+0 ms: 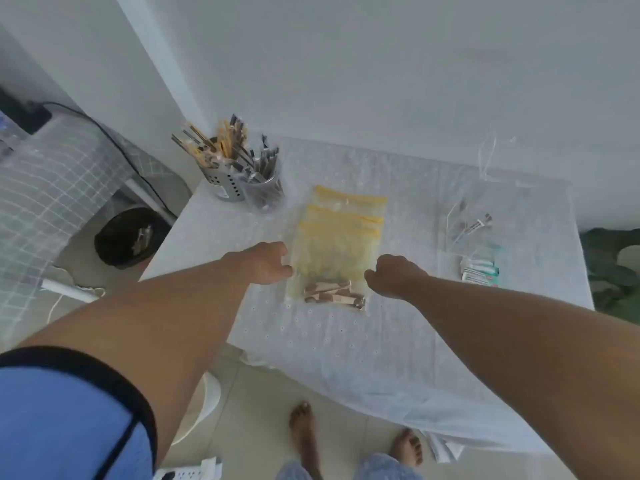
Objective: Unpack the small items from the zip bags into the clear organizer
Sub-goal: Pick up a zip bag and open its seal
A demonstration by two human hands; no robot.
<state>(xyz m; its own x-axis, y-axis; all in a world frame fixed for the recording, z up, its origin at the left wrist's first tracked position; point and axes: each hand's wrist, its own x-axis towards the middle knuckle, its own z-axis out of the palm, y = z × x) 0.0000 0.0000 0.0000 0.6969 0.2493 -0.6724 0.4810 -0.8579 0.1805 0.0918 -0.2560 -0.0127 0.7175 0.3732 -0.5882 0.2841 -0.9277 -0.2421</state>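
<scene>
Now both hands flank the stack of yellow-topped clear zip bags mid-table: left hand curls fingers onto its edge, right hand curled alongside, grip unclear; wooden pegs inside.

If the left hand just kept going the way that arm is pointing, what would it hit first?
Most likely the stack of zip bags: the left hand is already at its left edge, though contact is unclear. The metal utensil holder sits farther back and to the left, off that line.

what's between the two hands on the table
In the head view, the stack of yellow zip bags lies between the left hand and right hand, with small wooden pieces inside near the bottom.
</scene>
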